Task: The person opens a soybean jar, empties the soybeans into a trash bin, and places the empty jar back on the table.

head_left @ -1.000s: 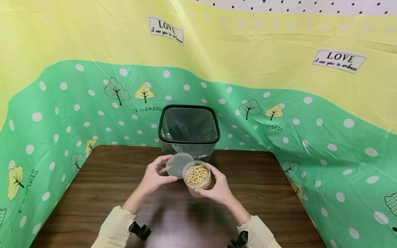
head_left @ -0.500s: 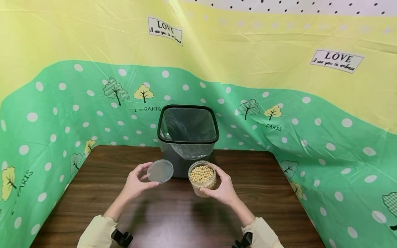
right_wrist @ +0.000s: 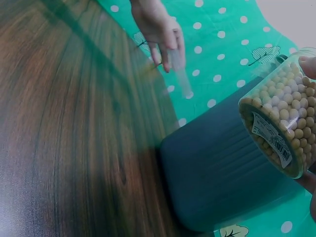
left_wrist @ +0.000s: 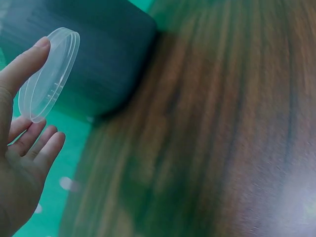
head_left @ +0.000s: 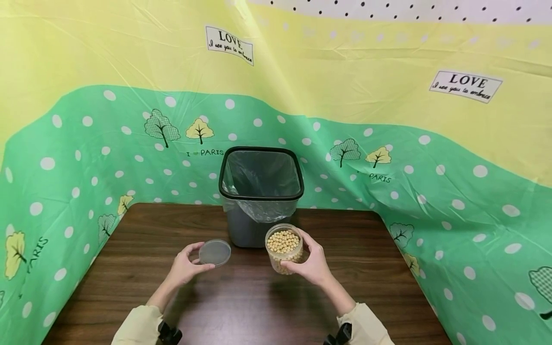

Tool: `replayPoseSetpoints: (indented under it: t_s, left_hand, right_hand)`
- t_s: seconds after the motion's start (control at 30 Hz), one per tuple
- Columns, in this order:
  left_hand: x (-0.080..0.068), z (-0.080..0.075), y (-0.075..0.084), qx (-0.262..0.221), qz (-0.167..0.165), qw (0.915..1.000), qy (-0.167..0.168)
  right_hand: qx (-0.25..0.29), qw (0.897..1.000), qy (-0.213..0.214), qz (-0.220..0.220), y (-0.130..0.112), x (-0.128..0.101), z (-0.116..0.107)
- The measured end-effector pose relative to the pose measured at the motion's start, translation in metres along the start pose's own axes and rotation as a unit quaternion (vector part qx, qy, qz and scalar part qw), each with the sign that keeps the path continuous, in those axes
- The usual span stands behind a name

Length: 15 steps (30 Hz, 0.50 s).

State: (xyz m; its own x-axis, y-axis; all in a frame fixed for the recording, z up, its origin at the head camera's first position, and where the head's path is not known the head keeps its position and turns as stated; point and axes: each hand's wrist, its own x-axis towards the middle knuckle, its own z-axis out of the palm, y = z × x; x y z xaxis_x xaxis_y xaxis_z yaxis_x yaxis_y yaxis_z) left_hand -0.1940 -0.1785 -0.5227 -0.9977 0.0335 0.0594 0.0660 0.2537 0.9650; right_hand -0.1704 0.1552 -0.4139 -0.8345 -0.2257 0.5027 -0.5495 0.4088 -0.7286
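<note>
My left hand [head_left: 186, 266] pinches a round, clear plastic lid [head_left: 215, 253] by its edge, low over the left part of the table. In the left wrist view the lid [left_wrist: 49, 74] sits between the thumb and the fingertips. A clear plastic jar [head_left: 284, 249] full of small pale yellow beans, which look like soybeans, is in my right hand [head_left: 315, 261]; thumb and fingers wrap its side. The jar is uncovered and tilted a little. Its base [right_wrist: 271, 140], with a barcode label, shows in the right wrist view, clear of the table.
Behind the jar a dark grey bin [head_left: 246, 225] with a black rim and a clear plastic liner stands on the far part of the brown wooden table [head_left: 345, 282]. A green and yellow printed cloth [head_left: 345, 105] hangs around the table's back and sides.
The left hand has carried the lid away from the jar's mouth, leftward and then down toward the table. The right hand with the jar has shifted slightly right.
</note>
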Motion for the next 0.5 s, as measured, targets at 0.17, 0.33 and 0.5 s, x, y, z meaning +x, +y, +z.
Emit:
replayPoseSetpoints:
  t_s: [0.17, 0.33, 0.5]
  left_hand:
    - [-0.001, 0.004, -0.010, 0.026, -0.020, 0.9995, 0.001]
    - [-0.002, 0.008, -0.027, 0.059, -0.012, 0.9982, 0.007]
    - [-0.006, 0.009, -0.037, 0.126, -0.003, 0.9920, 0.008]
  right_hand:
    - [-0.001, 1.000, -0.004, 0.001, 0.001, -0.001, -0.001]
    - [0.009, 1.000, -0.020, 0.012, 0.003, -0.002, -0.002]
    - [0.019, 0.999, -0.031, 0.016, 0.005, -0.004, -0.002]
